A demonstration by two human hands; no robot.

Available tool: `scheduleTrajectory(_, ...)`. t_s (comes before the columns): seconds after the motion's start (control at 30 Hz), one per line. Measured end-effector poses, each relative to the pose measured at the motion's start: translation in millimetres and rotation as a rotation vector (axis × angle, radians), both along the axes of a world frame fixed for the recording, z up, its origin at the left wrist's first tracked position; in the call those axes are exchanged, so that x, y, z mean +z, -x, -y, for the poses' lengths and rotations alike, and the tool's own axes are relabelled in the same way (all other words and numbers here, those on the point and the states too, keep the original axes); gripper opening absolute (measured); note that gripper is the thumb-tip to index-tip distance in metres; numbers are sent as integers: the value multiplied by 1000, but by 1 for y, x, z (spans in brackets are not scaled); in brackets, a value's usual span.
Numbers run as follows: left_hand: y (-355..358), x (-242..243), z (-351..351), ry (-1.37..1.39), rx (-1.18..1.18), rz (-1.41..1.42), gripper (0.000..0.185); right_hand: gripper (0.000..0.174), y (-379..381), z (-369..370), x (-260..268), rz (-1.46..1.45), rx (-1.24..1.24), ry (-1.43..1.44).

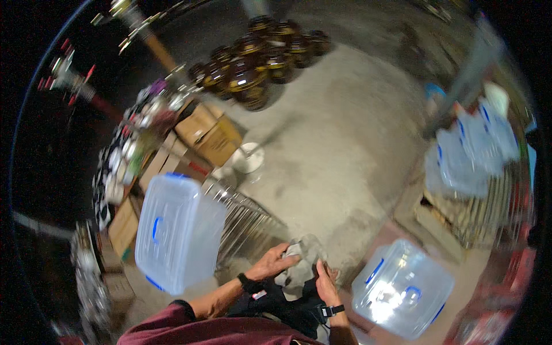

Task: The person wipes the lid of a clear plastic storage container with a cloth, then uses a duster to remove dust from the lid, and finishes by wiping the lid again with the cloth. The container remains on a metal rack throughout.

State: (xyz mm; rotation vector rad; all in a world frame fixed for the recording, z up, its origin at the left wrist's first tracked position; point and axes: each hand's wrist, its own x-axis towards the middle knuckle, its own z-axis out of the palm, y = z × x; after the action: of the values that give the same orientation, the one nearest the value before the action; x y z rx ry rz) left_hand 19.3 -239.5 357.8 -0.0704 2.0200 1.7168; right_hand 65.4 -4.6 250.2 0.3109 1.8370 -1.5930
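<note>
My left hand point(271, 262) is closed on a light grey cloth point(299, 265) in front of my body. At the cloth's right side is my right hand point(326, 282), with its thumb raised along the fabric; blur hides how firmly it grips. Left of my left hand, a clear plastic storage box point(181, 233) with a lid and blue handles stands by a metal wire rack point(248, 215). Another lidded clear box point(403, 289) with blue clips lies to the right of my right hand.
Brown glossy jars point(250, 82) stand grouped on the concrete floor ahead. Cardboard boxes point(211, 133) and a round white object point(249, 158) are at the left. More clear plastic boxes point(461, 159) sit on slatted wood point(470, 215) at the right, near a post point(465, 77).
</note>
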Motion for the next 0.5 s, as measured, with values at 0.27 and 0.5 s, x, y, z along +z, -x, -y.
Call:
scheduleTrajectory(0.27,-36,44,74,-100,297,-77,46,66,24,127,108,179,-125,485)
scheduleTrajectory(0.5,-69,44,148,-59,184,-139,58,44,24,178,139,-26,-121,312)
